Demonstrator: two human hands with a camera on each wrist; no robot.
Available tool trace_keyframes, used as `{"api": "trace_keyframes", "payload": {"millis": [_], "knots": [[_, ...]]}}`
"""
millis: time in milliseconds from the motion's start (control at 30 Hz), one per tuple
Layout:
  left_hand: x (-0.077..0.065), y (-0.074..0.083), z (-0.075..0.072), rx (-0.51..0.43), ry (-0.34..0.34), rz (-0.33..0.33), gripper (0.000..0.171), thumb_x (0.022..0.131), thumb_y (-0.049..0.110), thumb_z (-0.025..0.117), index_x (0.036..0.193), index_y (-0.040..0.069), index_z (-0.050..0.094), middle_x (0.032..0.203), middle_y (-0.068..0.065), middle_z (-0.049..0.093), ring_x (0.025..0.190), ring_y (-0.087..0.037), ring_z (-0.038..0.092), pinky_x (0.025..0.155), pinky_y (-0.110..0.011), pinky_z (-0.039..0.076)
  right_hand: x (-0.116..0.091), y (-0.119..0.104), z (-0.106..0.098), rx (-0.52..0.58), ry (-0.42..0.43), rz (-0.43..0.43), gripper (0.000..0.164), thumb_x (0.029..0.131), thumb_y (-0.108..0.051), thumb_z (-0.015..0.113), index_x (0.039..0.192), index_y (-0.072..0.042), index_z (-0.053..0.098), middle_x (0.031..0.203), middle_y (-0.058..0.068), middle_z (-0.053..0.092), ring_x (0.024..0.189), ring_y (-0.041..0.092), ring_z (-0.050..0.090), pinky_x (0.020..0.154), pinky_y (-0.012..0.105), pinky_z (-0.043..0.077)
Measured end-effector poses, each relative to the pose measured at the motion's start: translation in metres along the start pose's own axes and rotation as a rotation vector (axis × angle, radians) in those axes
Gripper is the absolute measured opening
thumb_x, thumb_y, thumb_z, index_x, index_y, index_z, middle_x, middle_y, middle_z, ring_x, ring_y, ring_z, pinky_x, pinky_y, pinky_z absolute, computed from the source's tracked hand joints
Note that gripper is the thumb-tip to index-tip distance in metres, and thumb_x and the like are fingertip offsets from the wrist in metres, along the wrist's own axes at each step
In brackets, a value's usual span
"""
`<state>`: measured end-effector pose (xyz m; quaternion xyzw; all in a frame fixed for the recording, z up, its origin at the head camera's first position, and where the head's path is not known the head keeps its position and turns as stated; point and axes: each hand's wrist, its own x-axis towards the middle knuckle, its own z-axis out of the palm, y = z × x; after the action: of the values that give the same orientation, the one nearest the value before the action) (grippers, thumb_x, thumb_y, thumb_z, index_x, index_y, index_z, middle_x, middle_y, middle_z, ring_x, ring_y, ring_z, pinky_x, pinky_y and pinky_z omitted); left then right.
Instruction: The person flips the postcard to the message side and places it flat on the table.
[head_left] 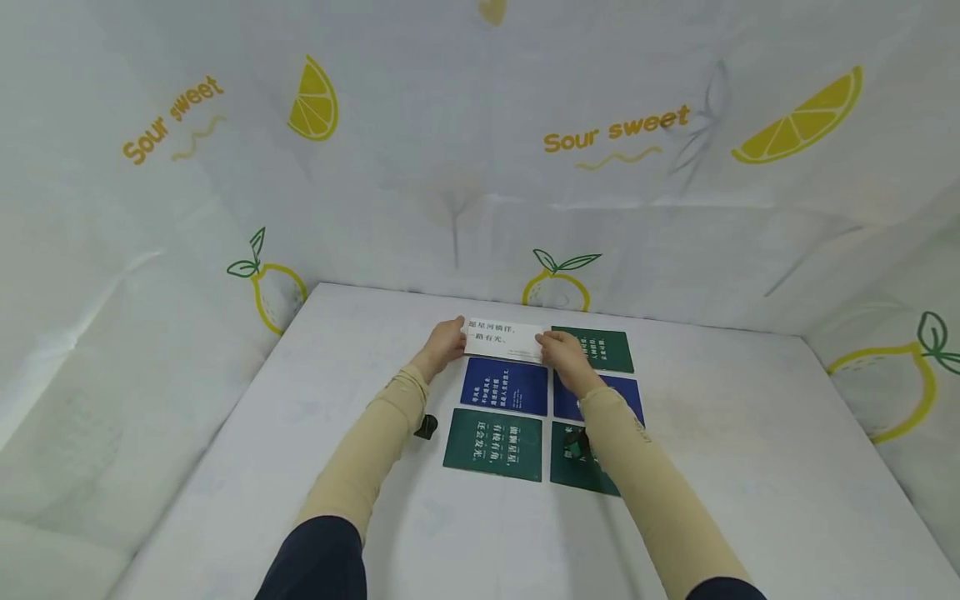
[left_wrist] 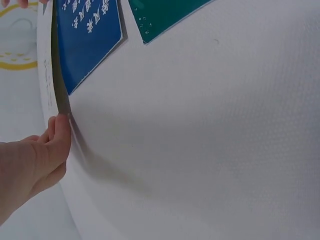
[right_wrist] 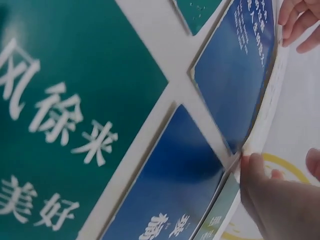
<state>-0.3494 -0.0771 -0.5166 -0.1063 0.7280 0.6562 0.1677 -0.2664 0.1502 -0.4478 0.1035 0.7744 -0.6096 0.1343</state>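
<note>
5 cards already lie flat on the white surface (head_left: 750, 492), and 1 is not yet down: the white card (head_left: 501, 340), held near the back edge, closer to the back left corner than to the back right. The left hand (head_left: 442, 343) pinches its left end between thumb and fingers; the right hand (head_left: 567, 360) grips its right end with bent fingers. The card tilts up, its printed face towards the wearer; whether its lower edge touches the surface I cannot tell.

The laid cards fill 2 columns. On the right, from the back edge forward, lie the far green card (head_left: 611, 350), the right blue card (head_left: 567, 402) and the near right green card (head_left: 581, 477); on the left, the left blue card (head_left: 504, 385) and the near left green card (head_left: 492, 446). Narrow gaps part them. No container shows in any view.
</note>
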Motion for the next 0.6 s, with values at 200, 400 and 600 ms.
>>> {"api": "trace_keyframes", "payload": {"millis": [200,400,600], "knots": [[-0.062,0.041,0.009,-0.01,0.068,-0.043,0.057,0.1,0.035,0.034,0.14,-0.005,0.034,0.131,-0.021,0.05,0.116,-0.029,0.052,0.101,-0.037,0.044,0.0,-0.002,-0.005,0.059,-0.035,0.004,0.054,0.099,-0.025,0.042,0.145,0.0,0.026,0.152,0.017,0.026,0.14,0.029,0.03,0.114,0.039,0.027],[-0.082,0.053,0.013,0.088,0.072,0.028,0.057,0.099,0.039,0.035,0.139,-0.001,0.038,0.135,-0.017,0.049,0.122,-0.028,0.05,0.103,-0.036,0.042,0.004,-0.005,-0.007,0.103,0.014,-0.002,0.056,0.098,-0.025,0.045,0.145,-0.001,0.027,0.149,0.017,0.031,0.137,0.027,0.034,0.114,0.037,0.028],[-0.086,0.054,0.018,0.073,0.102,0.151,0.053,0.097,0.037,0.041,0.138,0.003,0.042,0.144,-0.014,0.043,0.131,-0.03,0.043,0.109,-0.04,0.035,0.005,-0.007,-0.011,0.186,0.032,-0.034,0.054,0.099,-0.022,0.044,0.146,-0.004,0.026,0.152,0.013,0.028,0.139,0.024,0.032,0.113,0.031,0.03]]}}
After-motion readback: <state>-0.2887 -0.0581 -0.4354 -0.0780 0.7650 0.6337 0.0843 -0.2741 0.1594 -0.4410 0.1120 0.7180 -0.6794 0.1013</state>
